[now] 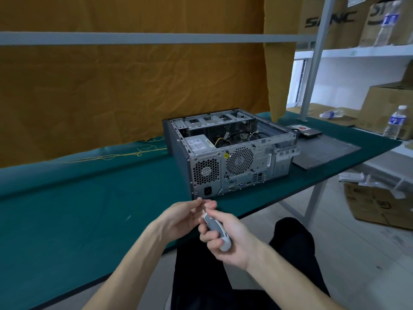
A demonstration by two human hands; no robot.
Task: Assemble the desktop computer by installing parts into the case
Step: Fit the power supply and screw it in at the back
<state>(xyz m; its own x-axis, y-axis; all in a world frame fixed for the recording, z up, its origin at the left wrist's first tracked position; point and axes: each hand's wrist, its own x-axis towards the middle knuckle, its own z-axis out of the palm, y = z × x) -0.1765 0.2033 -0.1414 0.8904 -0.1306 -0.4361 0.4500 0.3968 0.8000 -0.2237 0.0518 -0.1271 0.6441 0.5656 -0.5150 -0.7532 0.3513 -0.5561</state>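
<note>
Seemingly readying a screw: right hand [225, 240] clamps the screwdriver [218, 231], left hand [185, 217] pinches at its tip, case [230, 153] at twelve o'clock awaits fastening.

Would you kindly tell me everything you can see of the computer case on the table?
The computer case lies on its side on the green table, its side panel off and the open side facing up. It looks like grey metal with dark outer walls. Its rear panel faces the camera, showing two round fan grilles, a power socket and ports. Inside are a power supply, cables and drive bays. Neither hand touches it.
</note>
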